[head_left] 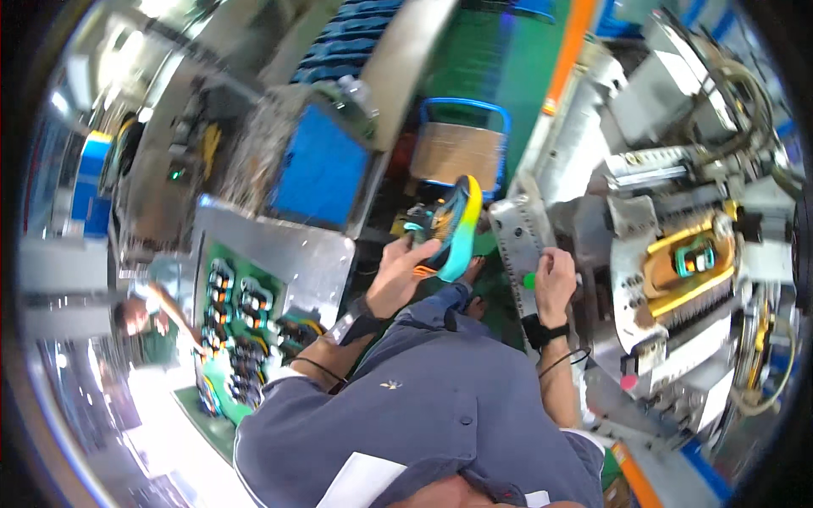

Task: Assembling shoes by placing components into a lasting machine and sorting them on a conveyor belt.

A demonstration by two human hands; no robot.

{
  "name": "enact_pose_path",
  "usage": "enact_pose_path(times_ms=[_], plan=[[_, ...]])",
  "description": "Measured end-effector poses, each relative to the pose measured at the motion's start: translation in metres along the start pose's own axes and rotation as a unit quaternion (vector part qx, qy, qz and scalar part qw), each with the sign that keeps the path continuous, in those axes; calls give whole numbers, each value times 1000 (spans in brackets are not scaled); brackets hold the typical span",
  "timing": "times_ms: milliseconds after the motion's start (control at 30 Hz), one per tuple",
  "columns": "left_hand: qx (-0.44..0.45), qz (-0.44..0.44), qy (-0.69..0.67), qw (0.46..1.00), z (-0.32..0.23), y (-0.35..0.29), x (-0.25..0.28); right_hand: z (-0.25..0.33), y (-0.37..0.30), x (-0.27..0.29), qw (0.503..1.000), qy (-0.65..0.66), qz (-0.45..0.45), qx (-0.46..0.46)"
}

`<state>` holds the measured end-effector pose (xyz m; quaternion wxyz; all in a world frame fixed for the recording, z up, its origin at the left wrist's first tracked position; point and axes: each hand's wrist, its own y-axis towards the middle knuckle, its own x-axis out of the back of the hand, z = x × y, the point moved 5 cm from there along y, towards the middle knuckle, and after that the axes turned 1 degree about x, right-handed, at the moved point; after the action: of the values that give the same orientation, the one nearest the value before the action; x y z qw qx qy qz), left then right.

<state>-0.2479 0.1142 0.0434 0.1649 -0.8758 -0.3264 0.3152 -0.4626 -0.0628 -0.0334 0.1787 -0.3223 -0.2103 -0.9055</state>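
My left hand (398, 275) is closed round a sports shoe (463, 227) in front of my body. The shoe is tilted on its side, its sole running from yellow to teal, with a dark upper. My right hand (555, 284) has its fingers curled over the metal edge panel of the machine, right beside a green button (530, 280). Whether those fingers grip anything is hidden. Inside the machine on the right, a teal and dark shoe part (696, 257) sits on a brown pad between yellow bars.
To the left, a metal-edged table (318, 254) with a green top carries several similar shoes (246, 364). Another person (157, 317) reaches toward it. Ahead stand a blue bin (322, 165) and a blue-framed cart (457, 152). The machine (631, 296) has hoses at its far side.
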Motion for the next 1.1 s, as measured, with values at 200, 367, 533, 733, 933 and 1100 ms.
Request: enact_pose_path(times_ms=[200, 367, 533, 733, 933, 1100], plan=[[-17, -129, 69, 989, 20, -52, 74, -76, -27, -86, 986, -140, 61, 63], [-19, -266, -42, 963, 26, -86, 148, -102, -21, -88, 991, -105, 44, 67], [-83, -378, -159, 908, 24, -111, 274, 8, 71, -68, 997, 24, -29, 66], [-155, -516, -191, 821, -15, -123, 460, 343, 181, -111, 931, 173, 6, 322], [-132, -601, -140, 776, -65, -110, 648, 628, 202, -202, 867, 101, 151, 464], [-214, -591, 63, 775, -116, -122, 763, 779, 217, -326, 783, 80, 339, 516]])
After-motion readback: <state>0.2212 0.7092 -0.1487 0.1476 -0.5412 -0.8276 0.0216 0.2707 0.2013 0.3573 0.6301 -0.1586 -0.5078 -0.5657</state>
